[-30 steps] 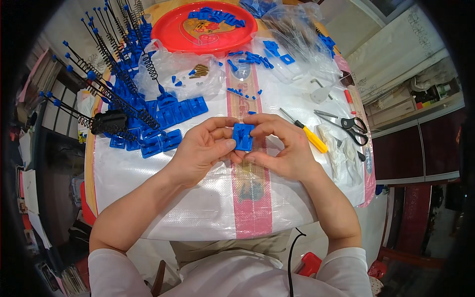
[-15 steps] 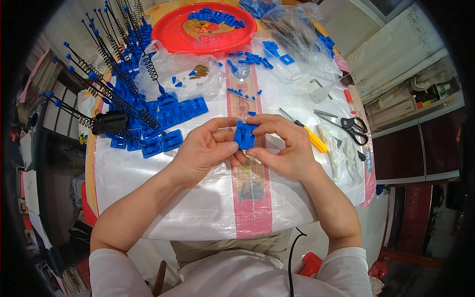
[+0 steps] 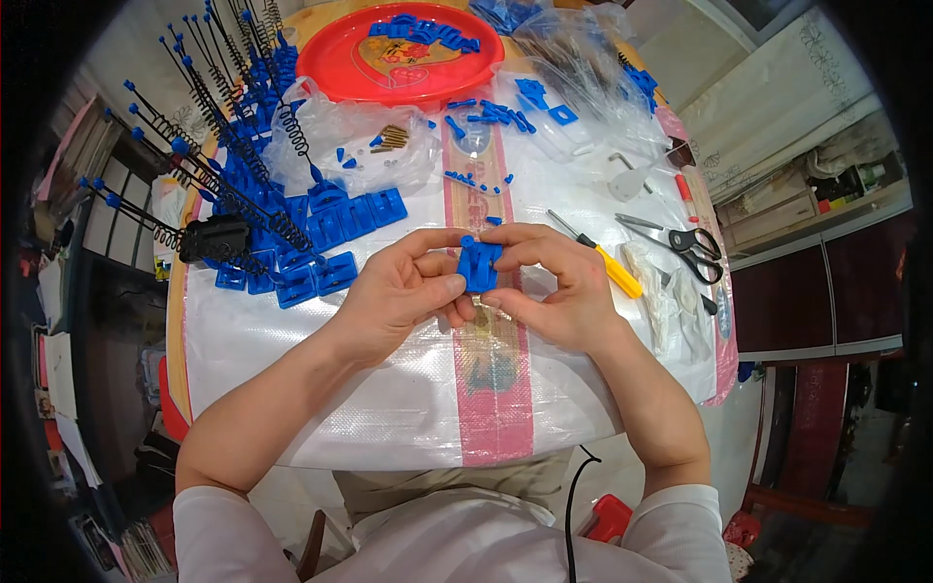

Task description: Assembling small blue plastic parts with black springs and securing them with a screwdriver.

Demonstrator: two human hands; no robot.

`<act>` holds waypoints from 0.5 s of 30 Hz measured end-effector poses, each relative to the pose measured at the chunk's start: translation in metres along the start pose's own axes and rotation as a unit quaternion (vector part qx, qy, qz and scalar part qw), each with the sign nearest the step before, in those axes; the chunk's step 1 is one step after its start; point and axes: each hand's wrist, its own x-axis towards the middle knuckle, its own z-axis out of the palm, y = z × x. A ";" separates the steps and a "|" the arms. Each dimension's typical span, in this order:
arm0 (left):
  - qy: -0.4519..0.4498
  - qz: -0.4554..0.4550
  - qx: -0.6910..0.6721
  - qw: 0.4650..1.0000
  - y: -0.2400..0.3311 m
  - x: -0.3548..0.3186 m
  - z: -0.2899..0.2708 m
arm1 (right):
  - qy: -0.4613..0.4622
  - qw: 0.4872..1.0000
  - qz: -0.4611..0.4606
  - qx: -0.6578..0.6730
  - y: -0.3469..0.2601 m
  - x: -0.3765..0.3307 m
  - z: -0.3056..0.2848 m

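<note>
A small blue plastic part (image 3: 479, 266) with a rounded knob at its top is held up over the middle of the table. My left hand (image 3: 400, 290) pinches it from the left, thumb across its front. My right hand (image 3: 562, 282) is closed around its right edge, fingertips at the upper corner and thumb near the lower one. Just beyond my right fingertips lies a loose blue piece (image 3: 494, 222). Farther up are tiny blue bits (image 3: 471, 181) in a rough row and several blue peg-like pieces (image 3: 501, 115).
At the left stand blue bases (image 3: 360, 222) with black coiled springs (image 3: 204, 107). A red tray (image 3: 330, 83) with blue parts sits at the back, near a plastic bag (image 3: 282, 146) and brass-coloured pins (image 3: 392, 138). On the right lie a yellow-handled screwdriver (image 3: 620, 274), scissors (image 3: 695, 248) and a red pen (image 3: 686, 197).
Both hands keep their hold on the blue part, which has turned very slightly. The rest of the table looks the same.
</note>
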 end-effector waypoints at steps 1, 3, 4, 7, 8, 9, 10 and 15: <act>-0.001 0.003 -0.001 1.000 0.000 0.000 0.002 | -0.003 1.000 0.002 -0.002 -0.001 0.000 -0.001; 0.001 0.007 0.002 1.000 0.000 -0.001 0.002 | -0.009 1.000 0.003 0.000 -0.002 0.001 -0.001; 0.001 0.009 0.006 1.000 -0.001 -0.001 0.001 | -0.011 1.000 0.004 0.003 -0.002 0.001 0.000; -0.002 0.008 0.016 1.000 -0.001 -0.001 -0.001 | -0.013 1.000 0.010 0.007 -0.004 0.001 0.000; -0.003 0.007 0.019 1.000 -0.002 -0.001 -0.001 | -0.012 1.000 0.014 0.009 -0.004 0.001 0.000; -0.004 0.007 0.021 1.000 -0.002 0.000 -0.002 | -0.012 1.000 0.017 0.010 -0.004 0.001 0.000; -0.006 0.008 0.022 1.000 -0.003 0.000 -0.003 | -0.011 1.000 0.015 0.012 -0.004 0.001 0.000; 0.001 0.014 0.014 1.000 -0.001 -0.001 0.002 | -0.011 1.000 0.010 0.011 -0.002 0.001 0.000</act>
